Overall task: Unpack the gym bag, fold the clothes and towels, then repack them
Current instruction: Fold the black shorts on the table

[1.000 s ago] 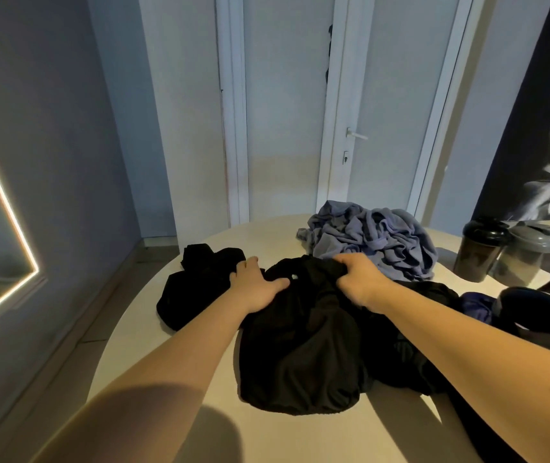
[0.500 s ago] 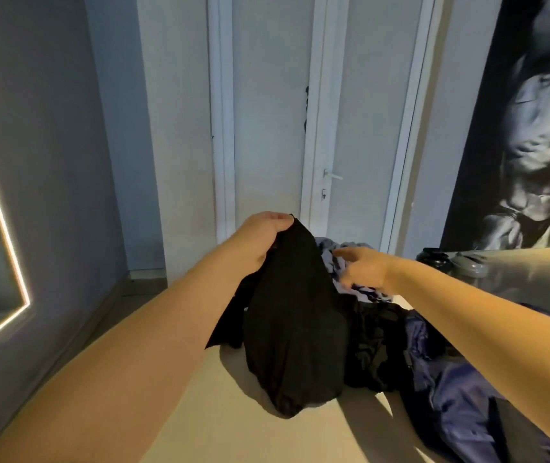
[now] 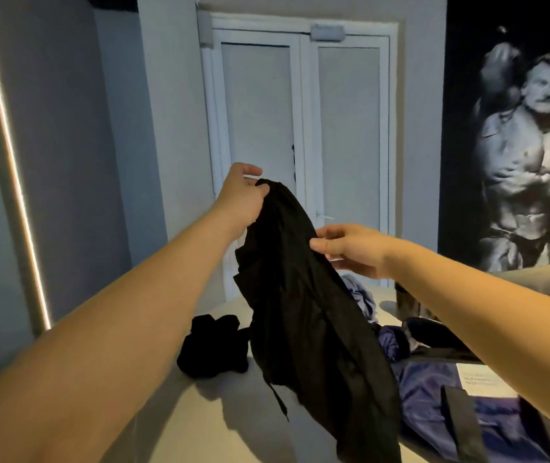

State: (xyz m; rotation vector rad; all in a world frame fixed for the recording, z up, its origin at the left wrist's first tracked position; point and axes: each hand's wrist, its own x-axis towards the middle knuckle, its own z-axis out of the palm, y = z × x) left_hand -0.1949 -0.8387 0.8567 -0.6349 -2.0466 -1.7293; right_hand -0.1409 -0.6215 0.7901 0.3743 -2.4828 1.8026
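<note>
Raised higher, left hand (image 3: 238,198) grips black garment (image 3: 300,312); right hand (image 3: 350,250) pinches its edge.

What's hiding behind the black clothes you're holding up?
A bit of crumpled blue-grey cloth peeks out behind the black garment, lying on the table. The rest of that cloth, and anything else lying behind, is covered by the garment.

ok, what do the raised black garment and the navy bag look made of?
Raised black garment: thin matte fabric, possibly synthetic; it hangs limp in soft folds from the left hand. Navy bag: smooth nylon-like cloth, slight sheen; highlights show on its creases.
</note>
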